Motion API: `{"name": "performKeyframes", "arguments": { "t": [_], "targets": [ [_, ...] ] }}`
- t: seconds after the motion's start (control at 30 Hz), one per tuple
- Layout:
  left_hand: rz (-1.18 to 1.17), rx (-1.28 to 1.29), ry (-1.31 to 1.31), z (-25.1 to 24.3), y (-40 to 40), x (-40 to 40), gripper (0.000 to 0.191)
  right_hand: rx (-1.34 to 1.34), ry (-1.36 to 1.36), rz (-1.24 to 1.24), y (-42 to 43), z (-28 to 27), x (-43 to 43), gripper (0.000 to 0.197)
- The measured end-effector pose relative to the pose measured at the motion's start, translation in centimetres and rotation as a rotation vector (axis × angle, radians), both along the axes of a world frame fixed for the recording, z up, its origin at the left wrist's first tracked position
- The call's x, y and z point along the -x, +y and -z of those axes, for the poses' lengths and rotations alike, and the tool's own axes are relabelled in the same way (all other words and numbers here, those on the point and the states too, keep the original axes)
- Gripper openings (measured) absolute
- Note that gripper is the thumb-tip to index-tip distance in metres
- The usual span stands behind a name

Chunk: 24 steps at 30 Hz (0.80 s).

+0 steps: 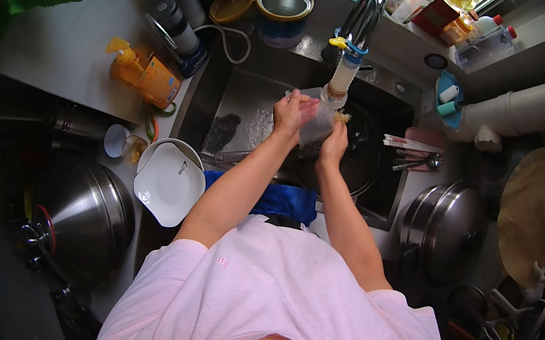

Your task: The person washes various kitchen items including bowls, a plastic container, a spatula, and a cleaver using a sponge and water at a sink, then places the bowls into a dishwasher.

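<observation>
Beneath the running faucet (339,86), my left hand (290,114) grips the side of a translucent container (312,132), which looks like plastic. Water streams over it from the nozzle. My right hand (334,142) is at its other side with a yellowish scrubber (341,116), perhaps a loofah, at the fingertips. The hand and container partly hide each other. Both hands are over the dark sink (242,89). A large dark round pan (369,159) lies in the basin under my right hand. A dark mesh scourer (223,131) rests at the basin's left.
White dishes (169,188) and an orange pump bottle (152,79) stand left of the sink. Behind it is an open tin (282,15). Chopsticks (406,144) and a lidded steel pot (444,228) sit to the right. A blue cloth (286,202) lies along the front edge.
</observation>
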<state>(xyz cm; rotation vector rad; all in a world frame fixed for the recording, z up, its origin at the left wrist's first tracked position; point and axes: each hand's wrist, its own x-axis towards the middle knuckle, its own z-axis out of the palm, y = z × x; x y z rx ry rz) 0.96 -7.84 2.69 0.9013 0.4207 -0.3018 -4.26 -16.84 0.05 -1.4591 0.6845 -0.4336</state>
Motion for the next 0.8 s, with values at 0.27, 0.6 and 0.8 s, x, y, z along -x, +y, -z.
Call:
{"name": "performKeyframes", "arguments": {
  "t": [0.27,0.6,0.8],
  "targets": [
    [-0.106,0.171,-0.038,1.4,-1.5,0.1,0.031,0.78,-0.138,-0.262,3.1,-3.3,2.7,0.035],
    [0.146,-0.177,-0.014,-0.4,0.2,0.3,0.041,1.038,-0.186,-0.372,1.4,-5.3,0.0,0.028],
    [0.295,-0.366,-0.075,-2.1,-0.4,1.9,0.049,0.641,0.321,-0.585,-4.1,-3.6,-5.3,0.033]
  ]
}}
